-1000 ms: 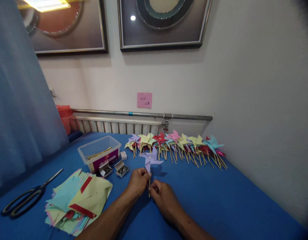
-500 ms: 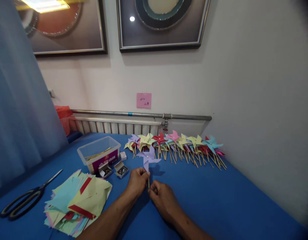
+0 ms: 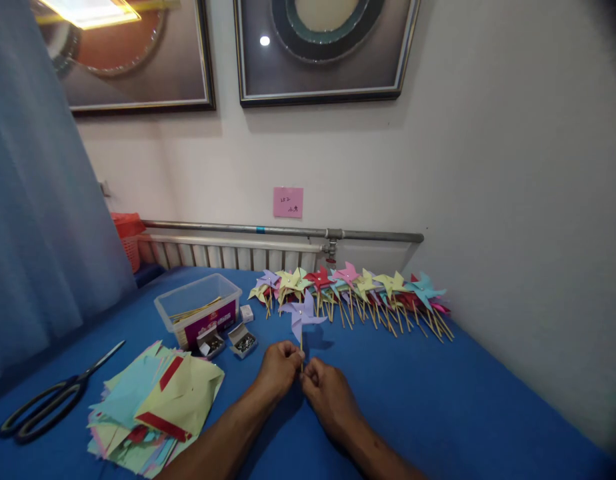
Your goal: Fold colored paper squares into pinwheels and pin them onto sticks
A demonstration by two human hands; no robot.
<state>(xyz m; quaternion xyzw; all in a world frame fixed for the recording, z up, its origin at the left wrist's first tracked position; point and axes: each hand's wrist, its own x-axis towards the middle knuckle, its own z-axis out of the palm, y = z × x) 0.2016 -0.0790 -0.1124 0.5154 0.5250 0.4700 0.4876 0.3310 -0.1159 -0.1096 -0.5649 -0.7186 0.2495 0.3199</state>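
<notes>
A lavender paper pinwheel (image 3: 303, 313) on a thin wooden stick stands upright in front of me, with a small pin at its centre. My left hand (image 3: 281, 363) is closed, pinching the stick below the paper blades. Just under it, my right hand (image 3: 325, 387) is closed too, its thumb and fingers on the lower end of the same stick. Behind the hands lies a long row of finished-looking pinwheels (image 3: 365, 285) in yellow, red, pink, blue and lavender, their sticks pointing toward me.
Left of my hands lies a pile of coloured paper sheets (image 3: 153, 407), with black-handled scissors (image 3: 63, 397) beyond it. A clear plastic box (image 3: 198, 310) holds wooden sticks. Two small open boxes of pins (image 3: 244, 341) sit by it. A blue cloth (image 3: 438, 413) covers the table; a wall stands behind.
The lavender pinwheel has shifted slightly right and its blades have turned a little. My left hand has slid a bit down the stick, while the right stays near the lower end.
</notes>
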